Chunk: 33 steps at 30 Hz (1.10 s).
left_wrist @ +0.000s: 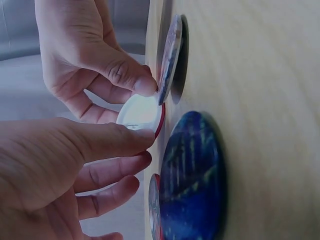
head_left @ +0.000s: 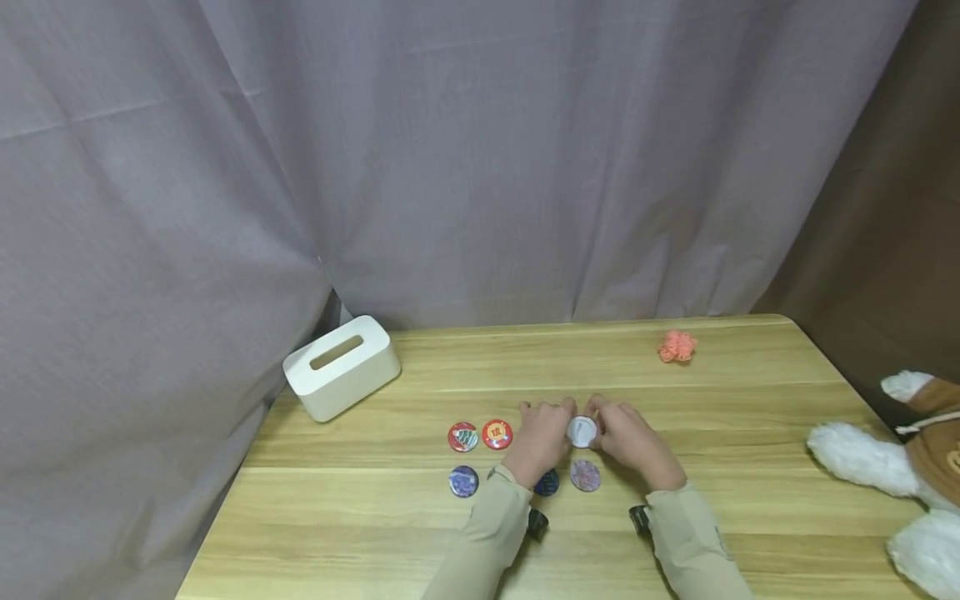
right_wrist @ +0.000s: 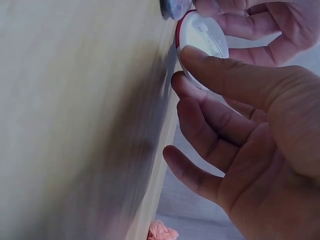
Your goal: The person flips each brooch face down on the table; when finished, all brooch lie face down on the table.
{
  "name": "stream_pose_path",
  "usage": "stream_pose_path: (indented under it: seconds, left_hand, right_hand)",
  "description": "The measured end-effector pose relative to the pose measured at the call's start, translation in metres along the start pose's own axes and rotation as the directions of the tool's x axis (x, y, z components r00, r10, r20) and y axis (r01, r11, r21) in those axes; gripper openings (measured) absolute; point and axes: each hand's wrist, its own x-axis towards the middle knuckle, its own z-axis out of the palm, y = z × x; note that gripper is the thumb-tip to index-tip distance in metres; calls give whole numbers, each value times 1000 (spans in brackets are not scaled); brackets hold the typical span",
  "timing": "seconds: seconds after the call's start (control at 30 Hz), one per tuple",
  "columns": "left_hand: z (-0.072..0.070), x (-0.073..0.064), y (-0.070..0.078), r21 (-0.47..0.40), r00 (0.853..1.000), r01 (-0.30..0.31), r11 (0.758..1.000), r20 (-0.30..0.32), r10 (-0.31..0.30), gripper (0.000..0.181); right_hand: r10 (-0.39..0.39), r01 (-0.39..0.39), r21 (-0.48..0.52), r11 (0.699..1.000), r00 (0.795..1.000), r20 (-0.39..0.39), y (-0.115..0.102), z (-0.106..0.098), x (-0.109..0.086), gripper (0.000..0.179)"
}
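A round pin badge is held between both hands, its white back turned toward me and a red rim at its edge. The pin clasp shows on that back in the right wrist view. My left hand pinches the badge's left edge. On the opposite edge, the thumb and index finger of my right hand grip it. Just nearer to me lie a pinkish-lilac badge and a dark blue badge, the latter partly hidden by the left arm in the head view.
Left of the hands lie a red badge with a tree, a red and gold badge and a purple-blue badge. A white tissue box stands back left, a coral scrunchie back right. A plush toy is at the right edge.
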Motion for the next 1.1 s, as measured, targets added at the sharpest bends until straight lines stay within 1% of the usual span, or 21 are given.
stream_pose_path:
  seconds: [0.2,0.3,0.47,0.63,0.8,0.93,1.1]
  left_hand:
    - [-1,0,2,56,1000,20,998,21,-21,21]
    - [0,-1,3,66,999,26,998,37,-28,24]
    - [-1,-2,2,27,997,36,999,65,-37,28]
    - [0,-4,0,-26,995,31,999,92,-29,26]
    - [2,-4,-4,-77,993,38,996,119,-29,24]
    - [1,-6,-5,-80,991,35,996,131,-24,24]
    - [3,-6,-5,-85,991,36,996,128,-25,22]
  right_hand:
    - [20,-20,-35,999,1000,-2,0,1,0,32]
    - [29,-29,-40,999,1000,2,0,1,-1,32]
    - [21,-21,-63,998,1000,5,0,2,-1,32]
    - [2,0,-98,995,1000,21,0,3,-2,31]
    - [10,-5,-120,993,999,41,2,3,-2,29]
    - [26,-18,-129,992,998,63,2,4,-3,29]
    - [38,-28,-127,991,996,79,1,4,-3,28]
